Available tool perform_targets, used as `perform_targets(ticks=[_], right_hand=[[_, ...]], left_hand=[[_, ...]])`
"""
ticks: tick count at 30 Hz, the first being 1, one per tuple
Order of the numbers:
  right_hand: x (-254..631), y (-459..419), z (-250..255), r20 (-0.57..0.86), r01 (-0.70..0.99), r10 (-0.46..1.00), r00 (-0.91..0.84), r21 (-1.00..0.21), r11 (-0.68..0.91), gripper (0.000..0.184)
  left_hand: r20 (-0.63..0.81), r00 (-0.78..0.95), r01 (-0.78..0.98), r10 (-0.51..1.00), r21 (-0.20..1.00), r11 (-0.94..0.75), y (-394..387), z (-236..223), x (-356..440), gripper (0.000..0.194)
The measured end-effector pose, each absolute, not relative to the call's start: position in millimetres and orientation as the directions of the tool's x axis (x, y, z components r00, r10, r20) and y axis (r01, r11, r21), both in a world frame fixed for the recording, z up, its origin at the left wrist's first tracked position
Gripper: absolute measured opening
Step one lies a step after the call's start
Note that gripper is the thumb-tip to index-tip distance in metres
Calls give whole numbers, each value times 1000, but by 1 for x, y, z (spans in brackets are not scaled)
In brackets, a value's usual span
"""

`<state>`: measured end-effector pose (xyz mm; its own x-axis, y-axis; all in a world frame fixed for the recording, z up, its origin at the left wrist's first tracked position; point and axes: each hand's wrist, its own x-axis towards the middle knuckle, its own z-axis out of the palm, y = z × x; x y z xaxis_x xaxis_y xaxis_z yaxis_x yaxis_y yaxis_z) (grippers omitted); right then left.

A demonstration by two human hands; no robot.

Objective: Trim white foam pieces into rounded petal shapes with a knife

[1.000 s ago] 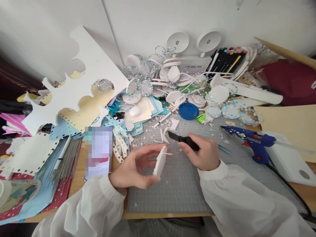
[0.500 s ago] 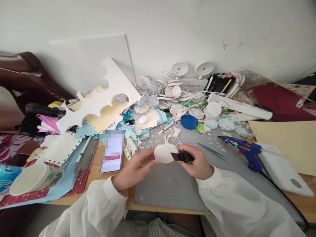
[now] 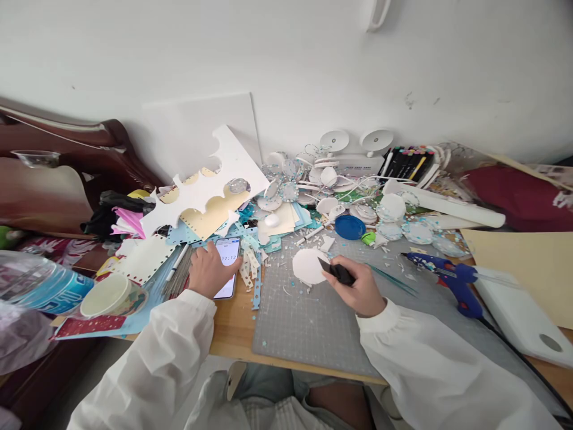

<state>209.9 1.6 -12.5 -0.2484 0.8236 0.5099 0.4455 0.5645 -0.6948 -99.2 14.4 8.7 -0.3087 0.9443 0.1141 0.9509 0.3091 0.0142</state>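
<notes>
My left hand (image 3: 209, 270) reaches over the phone (image 3: 227, 276), fingers apart, with nothing held; the thumb lies across the screen, which shows 17:12. My right hand (image 3: 356, 286) is wrapped around a black-handled utility knife (image 3: 339, 272). Its dark blade points left over a white foam disc (image 3: 308, 267) with a slightly uneven edge. The disc lies flat on the grey cutting mat (image 3: 308, 328). Whether the blade touches the disc, I cannot tell.
A blue glue gun (image 3: 447, 275) lies at the right beside a white flat box (image 3: 514, 310). White discs, a blue lid (image 3: 350, 227) and paper scraps crowd the back. At the left stand a paper cup (image 3: 111, 297) and a plastic bottle (image 3: 58, 286).
My left hand has let go of the foam disc and moved left to the phone. The disc now lies on the mat. My right hand still grips the knife. The view has shifted left.
</notes>
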Motion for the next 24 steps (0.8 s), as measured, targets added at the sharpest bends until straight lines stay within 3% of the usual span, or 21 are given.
perform_targets(ticks=[14,17,19,21,24], right_hand=[[208,-1,-15,485,479,811,-326,-655,584,9],[209,0,-14,479,486,811,-336,-649,585,11],[210,1,-14,479,491,815,-327,-651,579,9],[210,1,-13,478,494,823,-308,-659,567,9],[207,1,-11,459,489,838,-295,-681,545,8]], left_hand=[[140,-314,945,939,-51,323,23,6,-100,74],[216,-280,951,935,-71,301,16,14,-92,74],[288,-133,989,948,-27,147,9,23,-82,70],[331,139,976,933,117,-186,0,31,-65,61],[329,421,763,846,375,-526,-12,36,-31,73]])
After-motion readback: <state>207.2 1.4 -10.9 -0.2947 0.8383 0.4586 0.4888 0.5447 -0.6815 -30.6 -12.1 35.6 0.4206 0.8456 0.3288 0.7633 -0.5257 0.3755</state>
